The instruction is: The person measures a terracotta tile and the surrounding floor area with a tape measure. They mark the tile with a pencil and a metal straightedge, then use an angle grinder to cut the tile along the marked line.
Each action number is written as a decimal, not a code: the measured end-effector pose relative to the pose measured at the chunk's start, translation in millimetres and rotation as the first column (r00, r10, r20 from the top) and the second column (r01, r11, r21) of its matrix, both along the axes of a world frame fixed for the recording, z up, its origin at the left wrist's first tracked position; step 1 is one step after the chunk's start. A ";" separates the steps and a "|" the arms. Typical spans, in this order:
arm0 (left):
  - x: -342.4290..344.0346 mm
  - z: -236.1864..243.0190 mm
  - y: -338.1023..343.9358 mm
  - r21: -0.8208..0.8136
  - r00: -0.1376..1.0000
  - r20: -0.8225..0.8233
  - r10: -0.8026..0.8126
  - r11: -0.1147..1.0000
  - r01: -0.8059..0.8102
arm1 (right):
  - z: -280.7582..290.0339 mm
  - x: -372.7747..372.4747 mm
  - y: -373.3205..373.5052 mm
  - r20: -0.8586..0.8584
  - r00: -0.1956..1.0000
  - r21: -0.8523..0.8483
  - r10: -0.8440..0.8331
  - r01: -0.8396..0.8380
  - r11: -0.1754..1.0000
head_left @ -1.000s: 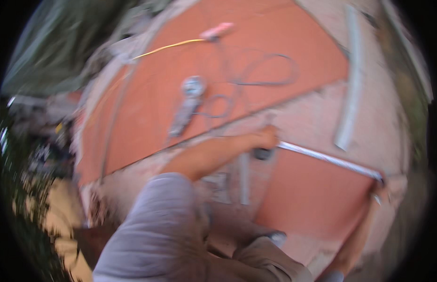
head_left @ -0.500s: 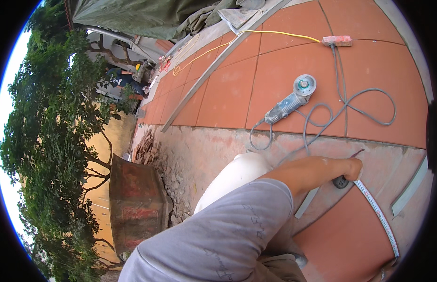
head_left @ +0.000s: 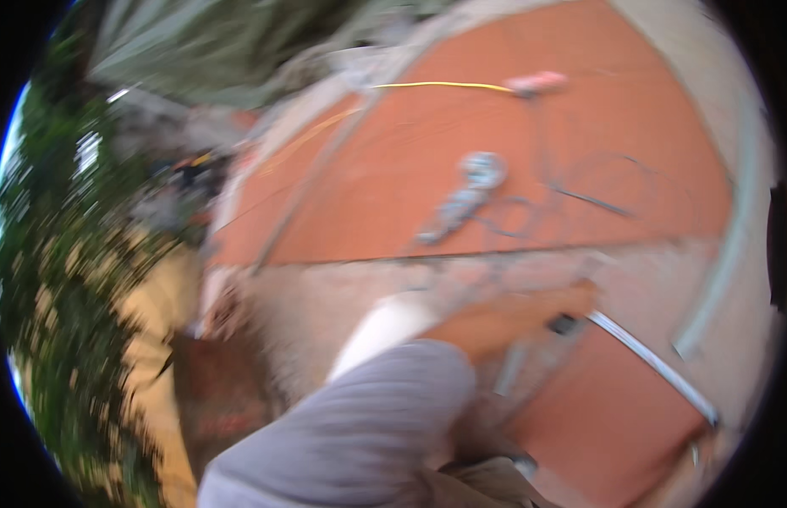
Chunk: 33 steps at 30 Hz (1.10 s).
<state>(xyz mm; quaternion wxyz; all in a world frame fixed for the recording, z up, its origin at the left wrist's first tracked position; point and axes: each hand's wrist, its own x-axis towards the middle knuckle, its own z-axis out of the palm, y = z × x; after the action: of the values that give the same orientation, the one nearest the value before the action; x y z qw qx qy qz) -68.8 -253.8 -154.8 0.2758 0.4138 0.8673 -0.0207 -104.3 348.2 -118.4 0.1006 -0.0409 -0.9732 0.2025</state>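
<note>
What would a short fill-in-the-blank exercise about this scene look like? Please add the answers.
The hand nearer the grinder is the person's ____ one.
Of grinder and tape, the ____ is nearer the loose tile.
The cord running left from the pink block is ____.

Missing words: left; tape; yellow.
</note>
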 end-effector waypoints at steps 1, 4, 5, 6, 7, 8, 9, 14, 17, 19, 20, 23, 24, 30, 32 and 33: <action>14.3 2.2 -11.1 -0.002 0.984 0.035 0.174 0.985 -0.174 | 10.3 20.6 6.7 0.019 0.999 -0.009 -0.047 0.047 0.999; 21.1 33.3 -21.8 0.100 0.804 0.296 0.516 0.820 -0.563 | 20.2 67.7 6.4 0.016 0.974 0.026 -0.228 0.227 0.973; 24.5 56.2 -23.2 0.173 0.585 0.433 0.686 0.574 -0.801 | 18.8 68.6 0.4 -0.013 0.967 0.028 -0.256 0.256 0.966; 16.7 76.6 -18.1 0.376 0.738 0.363 0.569 0.635 -0.675 | 19.2 67.6 -9.7 -0.043 0.962 0.006 -0.271 0.271 0.963; 9.3 96.4 -14.6 0.230 0.683 0.386 0.620 0.652 -0.722 | 24.6 65.8 -17.4 -0.065 0.961 -0.016 -0.269 0.269 0.963; 1.8 110.7 -6.1 0.058 0.586 0.445 0.678 0.631 -0.774 | 30.3 64.9 -26.9 -0.089 0.957 -0.046 -0.274 0.271 0.961; -0.6 122.4 0.1 0.052 0.549 0.485 0.681 0.604 -0.795 | 36.7 64.3 -36.6 -0.108 0.958 -0.073 -0.267 0.261 0.963; -0.6 130.6 13.8 -0.049 0.391 0.512 0.765 0.480 -0.876 | 59.2 55.1 -54.0 -0.036 0.936 -0.065 -0.350 0.347 0.935; 0.5 125.9 10.4 -0.003 0.408 0.539 0.737 0.486 -0.874 | 61.7 65.1 -54.4 -0.013 0.942 -0.075 -0.336 0.334 0.939; -1.0 127.3 8.7 -0.003 0.440 0.529 0.725 0.520 -0.854 | 63.4 72.2 -53.5 0.016 0.939 -0.078 -0.345 0.345 0.935; -1.8 128.7 9.1 -0.014 0.453 0.512 0.730 0.534 -0.845 | 64.0 71.5 -52.9 -0.045 0.953 -0.097 -0.300 0.294 0.951; -4.3 130.7 11.7 -0.018 0.413 0.528 0.742 0.497 -0.868 | 65.1 61.8 -52.7 -0.011 0.950 -0.078 -0.311 0.310 0.948; -4.4 130.5 12.1 -0.020 0.401 0.555 0.729 0.494 -0.869 | 65.3 57.5 -52.9 0.001 0.942 -0.047 -0.335 0.334 0.941; -4.3 124.9 7.2 -0.012 0.387 0.573 0.723 0.479 -0.878 | 67.0 62.1 -48.4 -0.031 0.968 -0.115 -0.249 0.244 0.963; -4.1 123.7 6.2 -0.006 0.385 0.575 0.722 0.474 -0.881 | 64.7 59.2 -48.4 0.030 0.960 -0.096 -0.277 0.278 0.956; -4.1 123.5 6.6 -0.004 0.396 0.568 0.722 0.484 -0.875 | 63.6 56.9 -48.0 0.032 0.957 -0.063 -0.287 0.288 0.955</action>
<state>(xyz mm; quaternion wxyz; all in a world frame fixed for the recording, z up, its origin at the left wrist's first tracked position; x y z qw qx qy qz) -72.9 -247.2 -31.3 0.3978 -0.0345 0.8462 0.3529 -47.4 300.3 -54.8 0.1165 -0.1877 -0.9506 0.2179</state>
